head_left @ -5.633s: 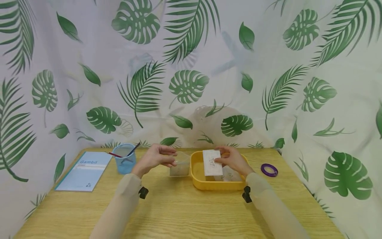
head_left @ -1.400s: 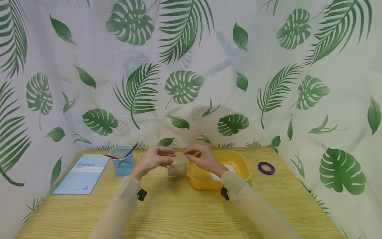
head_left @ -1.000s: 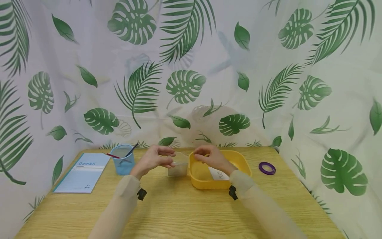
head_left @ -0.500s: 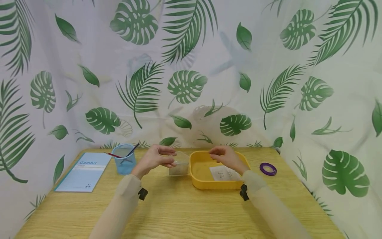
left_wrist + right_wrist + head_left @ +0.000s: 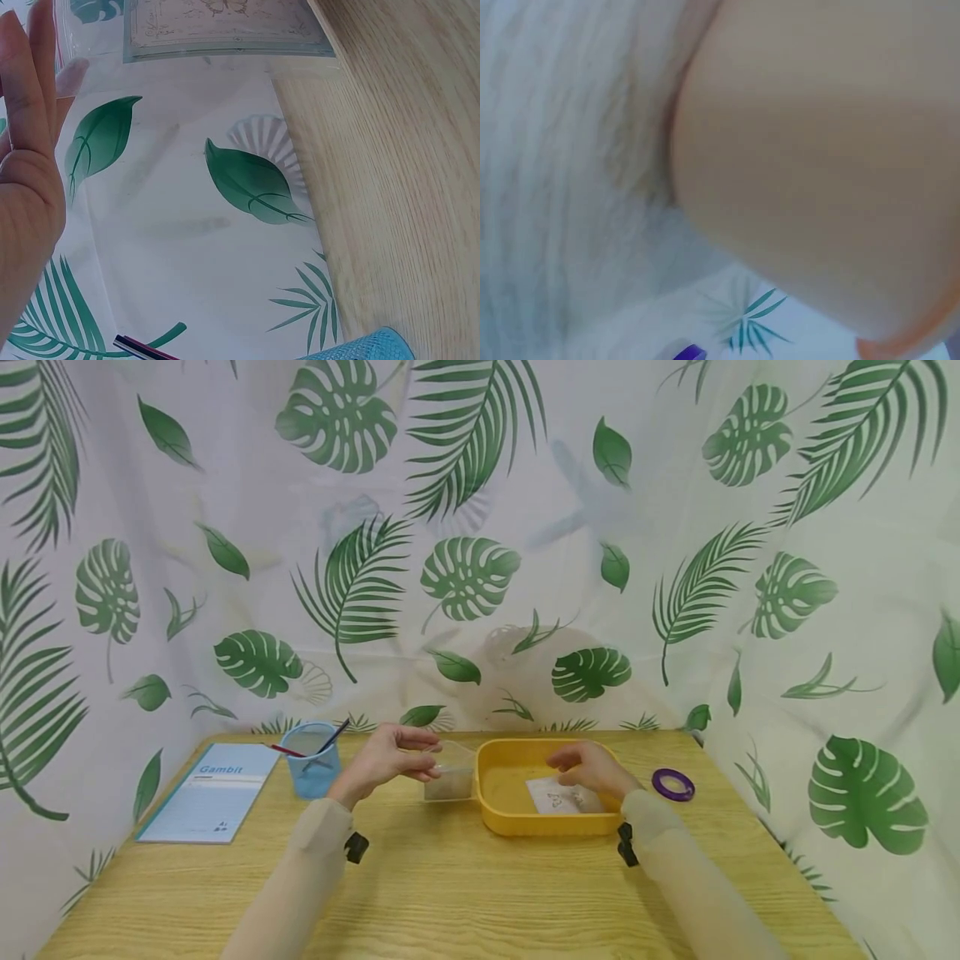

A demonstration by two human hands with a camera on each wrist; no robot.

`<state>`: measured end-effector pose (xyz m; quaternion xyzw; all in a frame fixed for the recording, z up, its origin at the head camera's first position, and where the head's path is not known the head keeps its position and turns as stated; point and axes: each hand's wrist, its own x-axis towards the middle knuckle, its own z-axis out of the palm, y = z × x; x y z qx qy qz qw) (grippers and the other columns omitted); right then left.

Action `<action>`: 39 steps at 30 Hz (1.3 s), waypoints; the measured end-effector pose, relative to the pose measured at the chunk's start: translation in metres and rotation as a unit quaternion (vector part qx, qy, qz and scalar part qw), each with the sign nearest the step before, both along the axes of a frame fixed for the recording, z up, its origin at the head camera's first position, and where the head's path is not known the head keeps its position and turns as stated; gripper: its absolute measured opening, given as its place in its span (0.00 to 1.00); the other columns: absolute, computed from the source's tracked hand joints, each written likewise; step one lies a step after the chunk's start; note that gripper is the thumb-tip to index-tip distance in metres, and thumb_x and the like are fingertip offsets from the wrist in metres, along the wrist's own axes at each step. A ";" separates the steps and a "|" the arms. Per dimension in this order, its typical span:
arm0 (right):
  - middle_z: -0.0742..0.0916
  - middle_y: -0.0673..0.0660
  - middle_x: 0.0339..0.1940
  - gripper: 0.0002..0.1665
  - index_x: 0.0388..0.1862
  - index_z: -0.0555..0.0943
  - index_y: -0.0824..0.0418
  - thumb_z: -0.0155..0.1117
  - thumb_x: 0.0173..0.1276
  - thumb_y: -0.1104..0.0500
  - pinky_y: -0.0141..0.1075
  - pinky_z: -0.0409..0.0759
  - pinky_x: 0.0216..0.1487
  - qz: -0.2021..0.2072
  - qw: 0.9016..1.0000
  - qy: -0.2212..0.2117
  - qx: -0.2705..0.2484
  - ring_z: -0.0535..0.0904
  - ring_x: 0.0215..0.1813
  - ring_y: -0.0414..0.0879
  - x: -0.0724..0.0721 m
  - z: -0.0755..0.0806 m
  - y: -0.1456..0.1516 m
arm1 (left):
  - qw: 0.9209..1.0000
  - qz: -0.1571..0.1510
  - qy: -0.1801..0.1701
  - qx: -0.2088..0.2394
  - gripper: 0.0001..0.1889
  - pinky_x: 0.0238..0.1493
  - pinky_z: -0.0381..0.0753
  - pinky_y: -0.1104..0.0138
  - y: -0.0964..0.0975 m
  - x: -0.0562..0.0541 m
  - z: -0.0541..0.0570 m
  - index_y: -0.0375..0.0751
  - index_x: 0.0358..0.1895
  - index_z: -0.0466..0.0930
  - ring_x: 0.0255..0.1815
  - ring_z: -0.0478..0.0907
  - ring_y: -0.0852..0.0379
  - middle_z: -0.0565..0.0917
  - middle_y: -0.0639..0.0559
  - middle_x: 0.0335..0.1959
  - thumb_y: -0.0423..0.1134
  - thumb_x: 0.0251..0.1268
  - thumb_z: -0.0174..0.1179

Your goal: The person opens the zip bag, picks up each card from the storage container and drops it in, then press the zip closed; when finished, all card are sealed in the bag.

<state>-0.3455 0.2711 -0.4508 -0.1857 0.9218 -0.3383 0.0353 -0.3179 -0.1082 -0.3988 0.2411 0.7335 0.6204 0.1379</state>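
My left hand [image 5: 386,762] pinches the top of a clear plastic bag [image 5: 450,787], which hangs just left of the yellow tray [image 5: 517,825]. Cards with a butterfly print [image 5: 225,26] show inside this bag in the left wrist view. My right hand [image 5: 588,766] is over the tray, fingers loosely bent, with nothing seen between them. Below it in the tray lie white cards [image 5: 549,795] with small drawings, partly hidden by the hand. Mostly blurred skin and sleeve fill the right wrist view.
A blue mesh pen cup [image 5: 313,772] with pens stands left of my left hand. Farther left lies a light blue notebook [image 5: 210,793]. A purple tape roll [image 5: 673,784] lies right of the tray. A leaf-print curtain [image 5: 480,643] rises behind the table.
My right hand held a card over the tray, later was at the bag's mouth without that card visible, and has since moved right and down over the tray. My left hand stays at the bag.
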 end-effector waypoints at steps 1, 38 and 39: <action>0.87 0.63 0.51 0.20 0.54 0.83 0.68 0.66 0.62 0.70 0.51 0.81 0.59 -0.006 1.000 -0.003 0.008 0.82 0.52 0.56 -0.001 -0.002 0.001 | 1.000 0.000 0.000 0.000 0.24 0.41 0.89 0.59 0.000 0.000 0.000 0.24 0.64 0.71 0.37 0.89 0.49 0.78 0.29 0.60 0.27 0.66 0.60; 0.84 0.65 0.50 0.24 0.60 0.78 0.68 0.68 0.64 0.66 0.43 0.84 0.47 -0.007 0.998 -0.044 -0.044 0.79 0.42 0.50 0.002 -0.003 0.004 | 1.000 0.011 -0.007 -0.004 0.23 0.44 0.88 0.55 0.001 0.002 -0.002 0.26 0.63 0.73 0.38 0.89 0.49 0.79 0.31 0.59 0.27 0.65 0.62; 0.83 0.64 0.48 0.25 0.61 0.78 0.68 0.68 0.65 0.65 0.43 0.85 0.46 -0.009 0.997 -0.050 -0.050 0.79 0.40 0.49 0.002 -0.001 0.004 | 1.000 0.014 -0.009 -0.005 0.23 0.44 0.88 0.55 0.001 0.001 -0.002 0.27 0.63 0.74 0.37 0.89 0.49 0.80 0.31 0.59 0.27 0.64 0.62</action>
